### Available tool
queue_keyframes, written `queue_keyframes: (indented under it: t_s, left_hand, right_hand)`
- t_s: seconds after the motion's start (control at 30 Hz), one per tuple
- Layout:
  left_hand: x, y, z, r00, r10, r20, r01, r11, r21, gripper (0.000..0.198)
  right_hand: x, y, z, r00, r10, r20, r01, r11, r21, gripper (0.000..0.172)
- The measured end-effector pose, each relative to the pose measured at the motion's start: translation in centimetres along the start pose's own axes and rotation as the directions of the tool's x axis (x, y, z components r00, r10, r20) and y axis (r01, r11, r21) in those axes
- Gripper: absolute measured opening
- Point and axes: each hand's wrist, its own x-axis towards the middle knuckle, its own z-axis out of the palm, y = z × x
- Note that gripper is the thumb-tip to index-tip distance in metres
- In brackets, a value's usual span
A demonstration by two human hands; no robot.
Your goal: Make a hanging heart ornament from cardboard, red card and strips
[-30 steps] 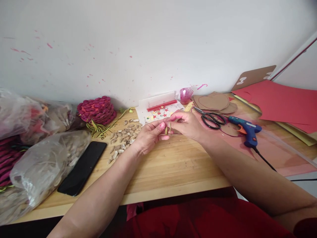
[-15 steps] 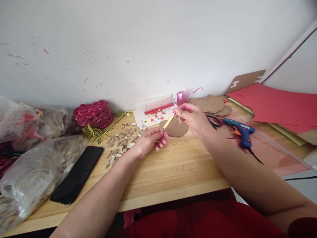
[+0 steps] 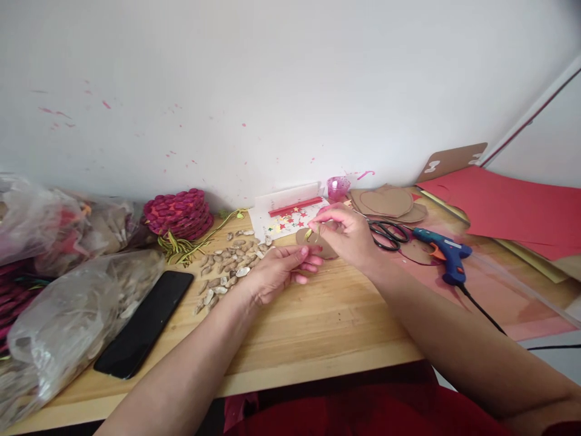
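A flat, black phone (image 3: 144, 324) lay near the front of the pale wooden table (image 3: 318, 330). Beyond it, the left hand (image 3: 288, 269) was loosely curled; I couldn't tell whether it held anything. Just past its fingertips, the right hand (image 3: 344, 235) pinched a thin yellow-green strand (image 3: 308, 233) above a brown cardboard piece (image 3: 301, 237). Farther back lay star-dotted white paper (image 3: 259, 223), then a translucent pink cup (image 3: 338, 189).

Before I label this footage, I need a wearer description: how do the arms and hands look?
The left hand and right hand are bare and ungloved, and both forearms are uncovered. A dark sleeve edge appears at bottom right.
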Motion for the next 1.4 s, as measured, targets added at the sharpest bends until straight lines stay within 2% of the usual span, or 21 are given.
queue_keyframes:
  t_s: [0.07, 0.17, 0.33, 0.47, 0.6, 0.7, 0.8, 0.9, 0.97, 1.03, 1.07, 1.13, 1.2, 1.27, 1.33, 1.4]
  left_hand:
    - [0.1, -0.1, 0.3, 0.998, -0.038, -0.04, 0.033, 0.992, -0.119, 0.025]
    - [0.4, -0.1, 0.3, 0.993, -0.018, -0.117, -0.014, 0.962, -0.272, 0.02]
    - [0.8, 0.5, -0.4, 0.972, 0.087, -0.22, -0.155, 0.938, -0.31, 0.011]
    - [1.0, 1.0, -0.7, 0.968, 0.138, -0.208, -0.199, 0.93, -0.308, 0.01]
    - [1.0, 1.2, -0.9, 0.963, 0.132, -0.236, -0.201, 0.933, -0.298, 0.005]
    - [1.0, 1.3, -1.1, 0.959, 0.145, -0.244, -0.212, 0.937, -0.278, 0.008]
    - [0.9, 1.4, -1.3, 0.958, 0.166, -0.235, -0.224, 0.942, -0.249, 0.01]
    - [1.0, 1.5, -1.5, 0.959, 0.179, -0.22, -0.23, 0.943, -0.239, 0.011]
    - [1.0, 1.6, -1.6, 0.96, 0.186, -0.211, -0.234, 0.945, -0.229, 0.013]
    - [1.0, 1.7, -1.6, 0.961, 0.191, -0.198, -0.233, 0.948, -0.217, 0.013]
    - [1.0, 1.7, -1.7, 0.963, 0.193, -0.189, -0.231, 0.95, -0.209, 0.011]
    - [0.9, 1.6, -1.7, 0.966, 0.197, -0.165, -0.227, 0.955, -0.189, 0.009]
    - [0.9, 1.5, -1.6, 0.969, 0.204, -0.139, -0.226, 0.96, -0.164, 0.012]
    - [0.8, 1.3, -1.5, 0.971, 0.211, -0.112, -0.225, 0.965, -0.137, 0.016]
    - [0.7, 1.3, -1.4, 0.973, 0.213, -0.091, -0.223, 0.968, -0.112, 0.02]
    - [0.6, 1.3, -1.3, 0.974, 0.213, -0.078, -0.22, 0.971, -0.09, 0.022]
  right_hand:
    - [-0.4, -0.4, 0.4, 0.995, -0.084, 0.044, 0.085, 0.996, -0.029, 0.005]
    - [-1.1, -0.7, 0.9, 0.972, -0.214, 0.097, 0.221, 0.973, -0.066, 0.011]
    - [-1.6, -0.6, 1.6, 0.904, -0.37, 0.212, 0.394, 0.915, -0.086, 0.013]
    - [-1.7, -0.6, 1.8, 0.881, -0.411, 0.235, 0.438, 0.896, -0.073, 0.011]
    - [-1.7, -0.9, 1.6, 0.876, -0.412, 0.251, 0.431, 0.902, -0.021, 0.004]
    - [-1.7, -0.9, 1.3, 0.851, -0.356, 0.386, 0.362, 0.93, 0.06, 0.014]
    - [-1.4, -0.9, 0.9, 0.823, -0.213, 0.527, 0.208, 0.976, 0.069, 0.025]
    - [-0.6, -1.4, -0.1, 0.78, -0.027, 0.625, 0.133, 0.983, -0.123, 0.03]
    - [-0.1, -1.9, -1.2, 0.716, 0.144, 0.683, 0.113, 0.942, -0.317, 0.025]
    - [0.0, -2.3, -2.8, 0.67, 0.29, 0.684, 0.094, 0.88, -0.465, 0.021]
    - [-0.2, -2.3, -3.7, 0.667, 0.342, 0.662, 0.088, 0.846, -0.526, 0.021]
    - [-0.7, -1.7, -5.7, 0.694, 0.408, 0.593, 0.085, 0.772, -0.63, 0.024]
    - [-1.4, -0.3, -7.7, 0.798, 0.41, 0.442, 0.075, 0.659, -0.748, 0.022]
    - [-2.2, 1.3, -9.2, 0.849, 0.422, 0.319, 0.075, 0.501, -0.862, 0.017]
    - [-3.0, 2.7, -10.2, 0.859, 0.446, 0.252, 0.061, 0.398, -0.915, 0.015]
    - [-3.5, 3.6, -10.6, 0.871, 0.439, 0.22, 0.048, 0.369, -0.928, 0.018]
